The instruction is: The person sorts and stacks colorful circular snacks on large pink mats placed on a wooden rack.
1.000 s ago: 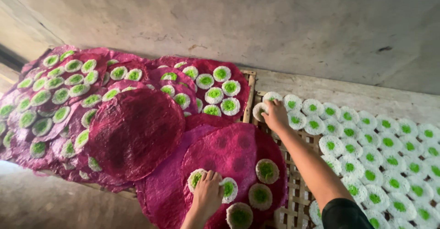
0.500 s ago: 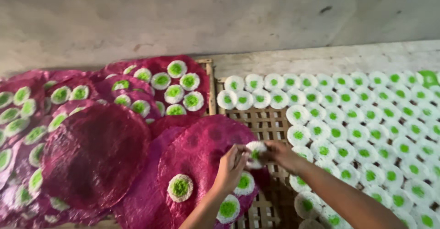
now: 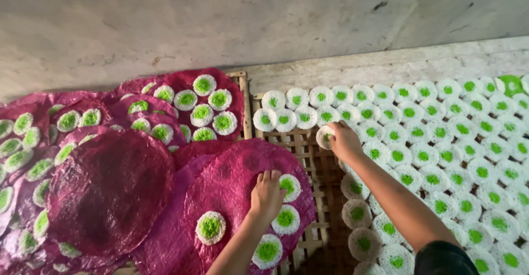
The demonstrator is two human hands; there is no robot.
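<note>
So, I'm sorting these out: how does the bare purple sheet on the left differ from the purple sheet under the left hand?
The bare purple sheet is darker and carries no discs on top; the purple sheet under the left hand is lighter pink and holds a few white, green-centred discs. Both are round and crinkled.

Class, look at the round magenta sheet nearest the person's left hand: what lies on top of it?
Four white discs with green centres lie on the magenta sheet. The left hand rests there too, partly covering one disc.

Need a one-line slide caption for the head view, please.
Left hand rests on a magenta sheet of white-green discs; right hand lifts one from the bamboo rack.
</note>
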